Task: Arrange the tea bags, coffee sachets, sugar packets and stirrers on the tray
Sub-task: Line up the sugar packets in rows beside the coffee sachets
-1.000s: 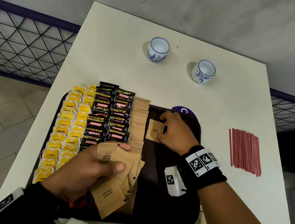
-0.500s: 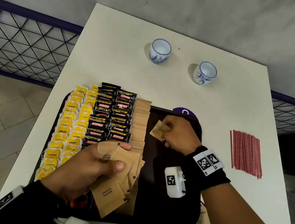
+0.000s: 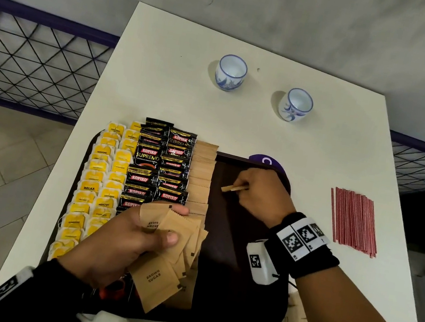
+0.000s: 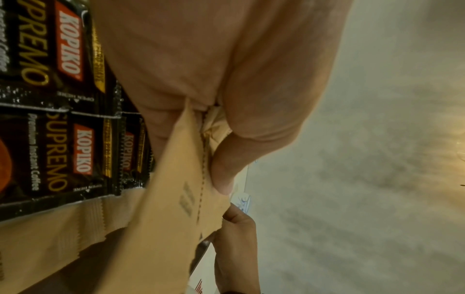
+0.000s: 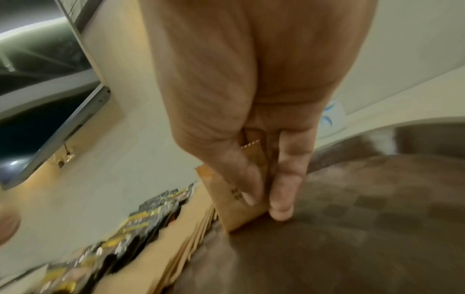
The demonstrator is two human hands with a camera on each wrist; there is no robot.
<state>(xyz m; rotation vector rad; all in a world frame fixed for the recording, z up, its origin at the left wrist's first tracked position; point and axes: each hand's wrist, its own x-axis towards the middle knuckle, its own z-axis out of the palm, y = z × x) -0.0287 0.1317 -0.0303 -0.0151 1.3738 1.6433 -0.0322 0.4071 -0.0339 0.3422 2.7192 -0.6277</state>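
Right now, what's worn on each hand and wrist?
Both hands are bare. The right wrist has a black cuff with a white band of square black-and-white code tags and a white tagged camera box underneath. The left wrist has a matching black cuff.

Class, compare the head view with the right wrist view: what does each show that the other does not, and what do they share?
Only the head view shows the red stirrers lying on the table, the yellow tea bags and the left hand gripping a bunch of sugar packets. Only the right wrist view shows the fingertips pinching a single sugar packet on edge. Both show the right hand, the coffee sachets and the tray.
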